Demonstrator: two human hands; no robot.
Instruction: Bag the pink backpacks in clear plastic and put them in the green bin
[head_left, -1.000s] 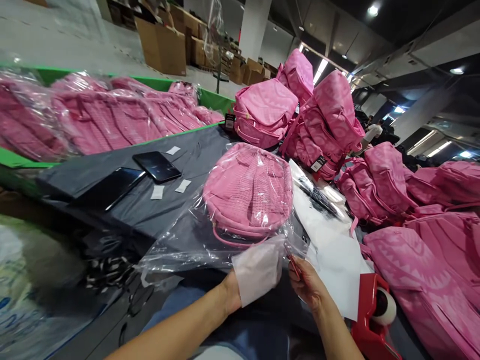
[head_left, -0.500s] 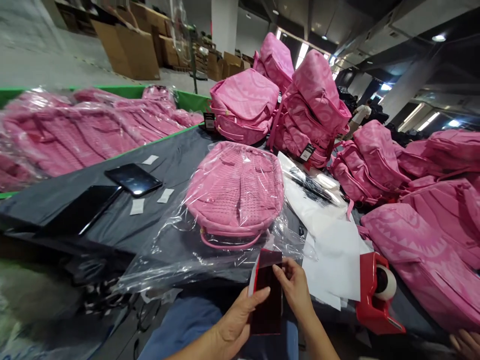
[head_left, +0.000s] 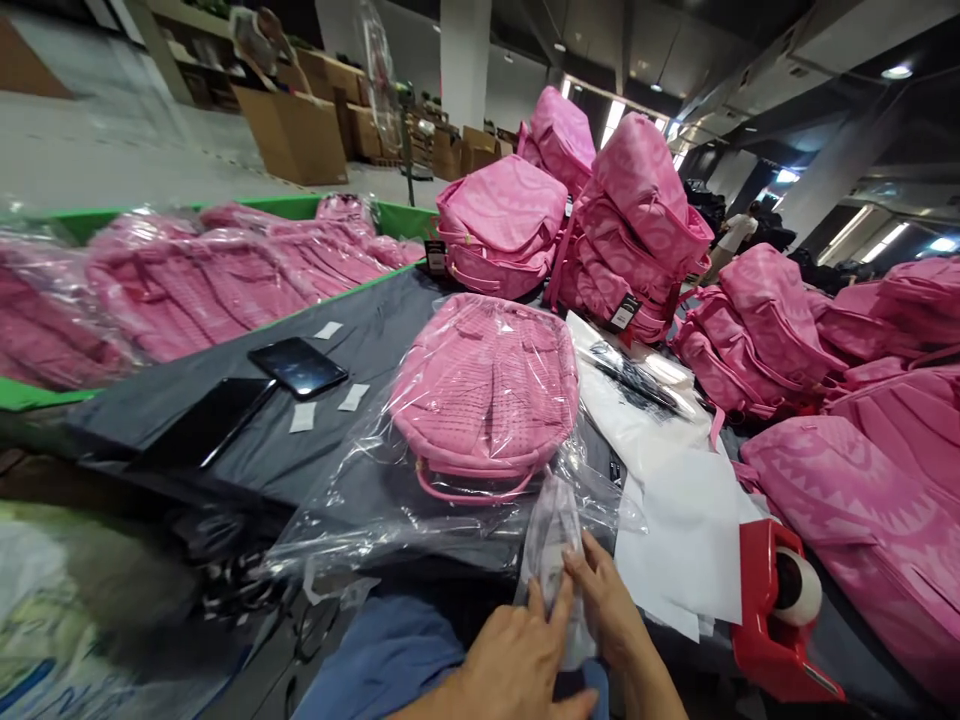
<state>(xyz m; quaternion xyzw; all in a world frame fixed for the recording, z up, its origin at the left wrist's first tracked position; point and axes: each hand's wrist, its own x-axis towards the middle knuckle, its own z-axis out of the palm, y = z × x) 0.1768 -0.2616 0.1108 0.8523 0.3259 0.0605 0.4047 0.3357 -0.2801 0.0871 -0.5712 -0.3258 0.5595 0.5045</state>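
Observation:
A narrow, whitish translucent plastic sleeve (head_left: 553,525) stands above my lap at the table's near edge. My right hand (head_left: 611,605) pinches its right side between thumb and fingers. My left hand (head_left: 517,645) lies across its lower front, two fingers stretched over the plastic and the thumb apart. What the sleeve holds is hard to make out. Just beyond the hands, a pink backpack (head_left: 487,390) lies inside a clear plastic bag (head_left: 352,520), whose loose mouth spreads toward me.
White sheets (head_left: 679,530) and a red tape dispenser (head_left: 757,600) lie at right. Unwrapped pink backpacks (head_left: 637,200) are piled behind and right. Two dark phone-like or tablet-like devices (head_left: 298,366) lie left. Bagged backpacks (head_left: 202,285) fill a green-edged bin. A person (head_left: 262,45) bends over a carton (head_left: 292,135).
The dark red, black-looking flat piece between my hands no longer shows; the whitish sleeve is there instead. My left hand has moved right, over its front. The view has shifted slightly left.

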